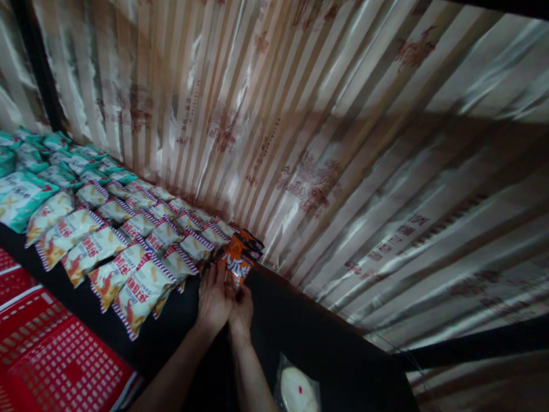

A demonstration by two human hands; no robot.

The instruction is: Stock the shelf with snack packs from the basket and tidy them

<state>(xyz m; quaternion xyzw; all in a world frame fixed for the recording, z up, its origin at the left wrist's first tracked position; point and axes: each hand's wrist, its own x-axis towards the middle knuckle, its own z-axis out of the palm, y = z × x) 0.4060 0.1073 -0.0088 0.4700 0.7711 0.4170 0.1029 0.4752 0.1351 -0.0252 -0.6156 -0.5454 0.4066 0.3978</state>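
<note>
Both my hands meet at an orange snack bag (pixel 238 261) with white lettering, at the back of the black table (pixel 271 324). My left hand (pixel 215 298) has its fingers closed along the bag's left side. On the lower right side, my right hand (pixel 242 311) grips the same bag, its fingertips partly hidden. Behind it lie more dark orange bags (pixel 252 239). Just left of my hands are rows of white and yellow snack bags (pixel 139 286) with striped edges.
Teal snack bags (pixel 18 196) are stacked at the far left. Red plastic baskets (pixel 54 353) stand at the lower left. Clear packets with a round pale item (pixel 300 394) lie at the right front. A pleated, printed sheet (pixel 312 137) hangs behind the table.
</note>
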